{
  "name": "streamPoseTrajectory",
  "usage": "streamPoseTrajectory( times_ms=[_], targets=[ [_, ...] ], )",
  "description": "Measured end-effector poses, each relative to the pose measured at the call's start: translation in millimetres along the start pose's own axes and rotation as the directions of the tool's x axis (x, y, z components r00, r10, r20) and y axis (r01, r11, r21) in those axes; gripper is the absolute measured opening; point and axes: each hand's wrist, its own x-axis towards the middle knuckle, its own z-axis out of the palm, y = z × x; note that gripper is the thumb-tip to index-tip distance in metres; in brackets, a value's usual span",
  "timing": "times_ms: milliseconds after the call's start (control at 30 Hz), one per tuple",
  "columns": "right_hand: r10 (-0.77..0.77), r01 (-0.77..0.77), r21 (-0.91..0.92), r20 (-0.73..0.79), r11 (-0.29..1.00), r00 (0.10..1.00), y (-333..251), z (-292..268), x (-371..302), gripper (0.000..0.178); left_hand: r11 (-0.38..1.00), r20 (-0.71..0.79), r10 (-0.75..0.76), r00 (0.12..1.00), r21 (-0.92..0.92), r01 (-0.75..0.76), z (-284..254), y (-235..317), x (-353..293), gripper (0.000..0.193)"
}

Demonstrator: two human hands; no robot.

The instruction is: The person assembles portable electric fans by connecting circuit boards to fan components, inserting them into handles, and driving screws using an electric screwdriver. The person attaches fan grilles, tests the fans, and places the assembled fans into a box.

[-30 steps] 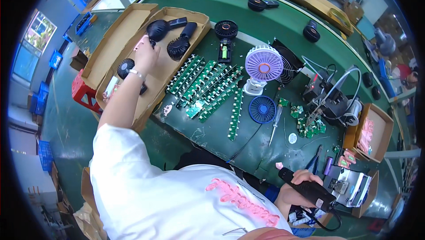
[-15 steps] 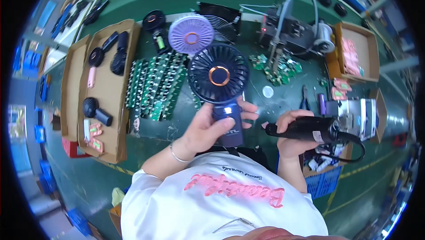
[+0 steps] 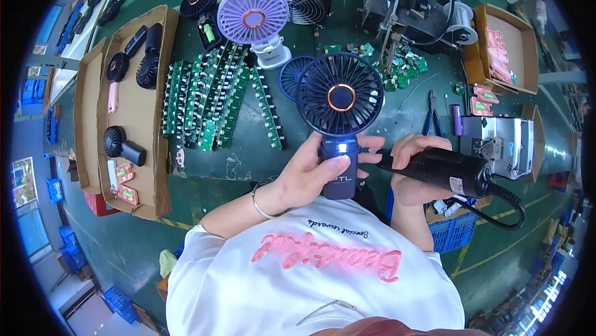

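Observation:
My left hand (image 3: 305,176) is wrapped round the handle of a dark blue handheld fan (image 3: 340,178), thumb across its front, where a small white light glows. The fan's round grille, with a copper-coloured ring at its middle, points away from me. In my right hand (image 3: 411,187) lies a black corded electric screwdriver (image 3: 448,168), held roughly level. Its narrow end points left and reaches the right side of the fan handle, by my left fingertips; whether it touches is hidden. Partly behind the fan lies a dark blue round grille (image 3: 290,76).
Strips of green circuit boards (image 3: 208,97) lie left of centre, beside a cardboard tray (image 3: 152,168) of handheld fans. Behind stands a purple fan (image 3: 253,13) on a white base. Pliers (image 3: 433,116), a soldering machine (image 3: 406,10) and a box of pink parts (image 3: 528,57) are right.
The electric screwdriver's tip has come left, up to the fan handle. My left hand still holds the fan, now further right in view. The whole scene has shifted a little as the head moved.

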Motion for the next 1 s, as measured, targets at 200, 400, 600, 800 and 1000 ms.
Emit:
streamPoseTrajectory(
  times_ms=[200,400,600,800,1000],
  targets=[
    [-0.051,0.050,0.009,0.072,0.999,0.996,-2,3,-1,0.075,1.000,-0.010,-0.025,1.000,-0.001,0.025,0,1,1,0.055],
    [-0.038,0.035,0.034,0.097,0.999,0.995,-6,7,-1,0.049,0.996,-0.115,-0.020,0.993,0.087,0.030,-2,-4,1,0.055],
    [-0.026,0.023,0.027,0.115,0.999,0.993,-9,10,0,0.045,1.000,-0.084,0.006,0.996,-0.023,-0.008,-8,-5,1,0.064],
    [0.005,-0.005,-0.003,0.126,1.000,0.992,-13,9,-1,0.030,0.861,0.190,-0.058,0.980,-0.487,0.146,-15,-9,6,0.064],
    [0.039,-0.034,-0.039,0.130,0.999,0.991,-14,9,-2,0.018,0.904,0.016,-0.162,0.987,-0.399,0.154,-9,-8,4,0.059]
  ],
)
